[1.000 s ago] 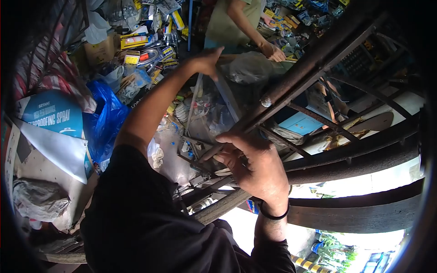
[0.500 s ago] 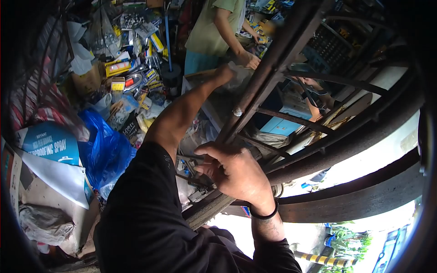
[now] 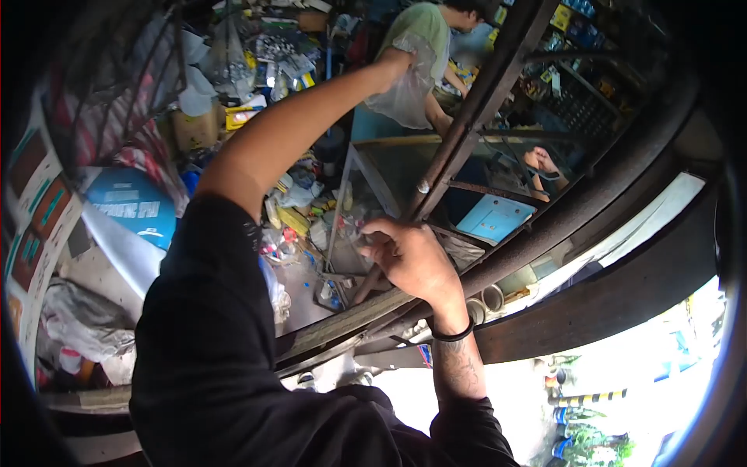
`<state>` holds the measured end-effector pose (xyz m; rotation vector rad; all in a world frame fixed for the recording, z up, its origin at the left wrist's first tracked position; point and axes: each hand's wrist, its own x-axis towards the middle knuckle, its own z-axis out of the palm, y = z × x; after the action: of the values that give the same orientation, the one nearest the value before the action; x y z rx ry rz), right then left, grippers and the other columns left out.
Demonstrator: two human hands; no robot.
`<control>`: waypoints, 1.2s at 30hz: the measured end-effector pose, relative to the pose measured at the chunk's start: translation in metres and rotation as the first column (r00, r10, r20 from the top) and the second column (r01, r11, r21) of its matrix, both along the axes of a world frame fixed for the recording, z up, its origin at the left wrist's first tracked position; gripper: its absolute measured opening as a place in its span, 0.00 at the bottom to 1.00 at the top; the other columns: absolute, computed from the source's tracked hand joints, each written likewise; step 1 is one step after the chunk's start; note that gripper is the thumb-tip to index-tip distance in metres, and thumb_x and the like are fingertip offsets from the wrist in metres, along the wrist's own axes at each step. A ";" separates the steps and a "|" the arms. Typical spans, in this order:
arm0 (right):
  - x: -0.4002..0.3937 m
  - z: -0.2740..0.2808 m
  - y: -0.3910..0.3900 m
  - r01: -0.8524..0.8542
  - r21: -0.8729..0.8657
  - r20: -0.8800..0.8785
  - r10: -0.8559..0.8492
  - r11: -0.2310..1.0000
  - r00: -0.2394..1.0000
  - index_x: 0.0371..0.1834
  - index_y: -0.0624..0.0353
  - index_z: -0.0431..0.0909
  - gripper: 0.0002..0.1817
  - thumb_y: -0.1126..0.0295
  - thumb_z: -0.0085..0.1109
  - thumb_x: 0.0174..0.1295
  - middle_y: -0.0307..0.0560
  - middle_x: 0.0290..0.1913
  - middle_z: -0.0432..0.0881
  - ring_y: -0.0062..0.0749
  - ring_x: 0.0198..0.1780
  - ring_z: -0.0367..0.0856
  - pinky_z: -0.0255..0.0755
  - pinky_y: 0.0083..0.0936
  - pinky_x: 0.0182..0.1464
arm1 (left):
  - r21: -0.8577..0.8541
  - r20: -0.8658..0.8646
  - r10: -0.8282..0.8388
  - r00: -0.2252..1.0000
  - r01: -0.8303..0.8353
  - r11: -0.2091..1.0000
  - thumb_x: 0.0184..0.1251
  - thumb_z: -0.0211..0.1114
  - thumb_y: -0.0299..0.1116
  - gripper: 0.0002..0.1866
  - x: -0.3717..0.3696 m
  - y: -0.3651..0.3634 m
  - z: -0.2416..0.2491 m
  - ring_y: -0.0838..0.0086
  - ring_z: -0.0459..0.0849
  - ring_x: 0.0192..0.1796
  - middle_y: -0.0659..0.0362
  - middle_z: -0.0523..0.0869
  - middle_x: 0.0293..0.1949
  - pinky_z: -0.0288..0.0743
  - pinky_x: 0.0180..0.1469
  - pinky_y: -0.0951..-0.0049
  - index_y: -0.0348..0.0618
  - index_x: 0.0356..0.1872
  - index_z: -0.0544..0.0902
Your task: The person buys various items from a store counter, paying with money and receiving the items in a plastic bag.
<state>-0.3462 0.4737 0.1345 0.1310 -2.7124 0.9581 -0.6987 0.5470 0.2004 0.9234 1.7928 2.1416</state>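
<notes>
My left hand, at the end of the outstretched arm, is closed on a clear plastic bag. The bag hangs in front of a person in a light green shirt. My right hand, with a black band at the wrist, overlaps the dark metal bar of a grille. Its fingers curl loosely, thumb held apart from them, and nothing shows between them. Just beyond the bars stands a glass-topped counter, past which the left arm reaches.
A light-blue panel and another person's hand show through the grille. Piled packaged goods fill the back left. A blue spray box stands at left. A wooden ledge crosses below my hands.
My left hand has moved upward, and the plastic bag now hangs spread out below it. My right hand has shifted slightly up and right as the view turned.
</notes>
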 end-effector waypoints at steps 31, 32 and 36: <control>-0.154 0.020 -0.204 -0.348 -0.699 0.444 0.761 0.624 0.473 0.51 0.63 0.76 0.20 0.60 0.59 0.61 0.45 0.43 0.81 0.32 0.44 0.78 0.73 0.29 0.46 | -0.367 -0.824 -0.030 0.566 -0.492 0.789 0.58 0.60 0.28 0.16 0.129 -0.421 0.024 0.60 0.82 0.46 0.48 0.84 0.41 0.72 0.48 0.65 0.35 0.47 0.76; -0.161 0.009 -0.201 -0.370 -0.715 0.435 0.792 0.593 0.429 0.51 0.63 0.76 0.21 0.60 0.59 0.61 0.44 0.43 0.81 0.31 0.46 0.76 0.72 0.29 0.48 | -0.398 -0.806 -0.065 0.589 -0.457 0.795 0.56 0.60 0.26 0.16 0.128 -0.421 0.022 0.58 0.81 0.47 0.47 0.83 0.41 0.72 0.48 0.64 0.35 0.47 0.76; -0.163 0.003 -0.191 -0.367 -0.664 0.517 0.755 0.652 0.404 0.46 0.63 0.79 0.21 0.57 0.61 0.59 0.42 0.44 0.81 0.27 0.50 0.73 0.65 0.27 0.56 | -0.534 -0.761 -0.165 0.627 -0.463 0.707 0.50 0.59 0.22 0.17 0.133 -0.420 0.009 0.52 0.80 0.48 0.44 0.82 0.41 0.72 0.49 0.63 0.35 0.45 0.76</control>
<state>-0.5091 0.2827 0.1374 0.8259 -3.0701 2.3397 -0.5662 0.1268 0.2092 1.6077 2.8621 0.8436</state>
